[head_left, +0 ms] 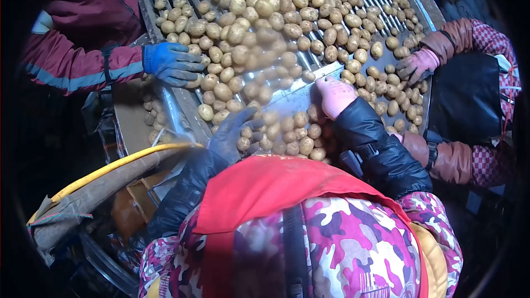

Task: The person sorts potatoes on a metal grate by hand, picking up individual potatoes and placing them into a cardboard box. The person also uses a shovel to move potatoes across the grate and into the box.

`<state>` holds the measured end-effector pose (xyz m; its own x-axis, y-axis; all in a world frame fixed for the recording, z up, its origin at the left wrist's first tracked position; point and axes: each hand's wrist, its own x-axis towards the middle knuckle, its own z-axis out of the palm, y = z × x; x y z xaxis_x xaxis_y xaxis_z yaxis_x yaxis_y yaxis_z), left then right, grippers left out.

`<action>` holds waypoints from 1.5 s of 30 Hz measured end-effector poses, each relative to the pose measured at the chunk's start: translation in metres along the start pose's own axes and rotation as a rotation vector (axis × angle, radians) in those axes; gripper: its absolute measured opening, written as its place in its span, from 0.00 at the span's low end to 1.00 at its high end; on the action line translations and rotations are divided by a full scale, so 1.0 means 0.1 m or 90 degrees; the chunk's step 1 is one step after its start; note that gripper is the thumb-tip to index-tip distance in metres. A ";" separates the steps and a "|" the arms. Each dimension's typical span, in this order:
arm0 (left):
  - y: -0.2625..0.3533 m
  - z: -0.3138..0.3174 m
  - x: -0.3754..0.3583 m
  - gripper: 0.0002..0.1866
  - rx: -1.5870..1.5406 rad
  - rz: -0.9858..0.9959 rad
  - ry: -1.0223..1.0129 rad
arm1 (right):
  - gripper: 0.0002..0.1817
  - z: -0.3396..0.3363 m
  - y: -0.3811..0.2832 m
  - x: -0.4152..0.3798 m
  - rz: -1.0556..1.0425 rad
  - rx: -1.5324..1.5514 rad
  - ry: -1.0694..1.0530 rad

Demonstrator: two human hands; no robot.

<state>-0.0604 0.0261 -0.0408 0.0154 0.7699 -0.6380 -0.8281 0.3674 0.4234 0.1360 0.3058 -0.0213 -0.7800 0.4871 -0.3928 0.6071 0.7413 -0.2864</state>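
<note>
My left hand, in a dark grey-blue glove, is at the near end of the potatoes. Its fingers are spread beside a small potato. In a pink glove, my right hand is closed at the right end of a pale flat board lying slantwise among the potatoes. The fingertips at the board's edge are partly hidden. Between my hands and my red apron lies a cluster of potatoes. A smear on the view blurs the potatoes in the middle.
Many potatoes cover the slatted metal conveyor. At left, a co-worker's blue-gloved hand touches potatoes. Another co-worker's pink-gloved hand reaches in from the right. A yellow-rimmed container stands at lower left.
</note>
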 end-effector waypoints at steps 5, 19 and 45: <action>0.02 0.06 0.04 0.39 0.026 0.008 0.045 | 0.17 0.08 0.06 0.10 0.059 0.079 0.048; 0.00 -0.09 0.12 0.33 -0.158 -0.028 0.036 | 0.25 0.66 -0.69 0.45 -0.201 0.005 0.082; -0.18 -0.38 0.32 0.33 -0.536 -0.063 -0.118 | 0.30 0.29 -0.12 0.28 0.008 0.141 0.177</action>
<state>-0.0665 0.0245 -0.0933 0.1396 0.8543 -0.5006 -0.9564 -0.0147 -0.2918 0.1118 0.2970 -0.0542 -0.7653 0.6250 -0.1538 0.6114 0.6312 -0.4772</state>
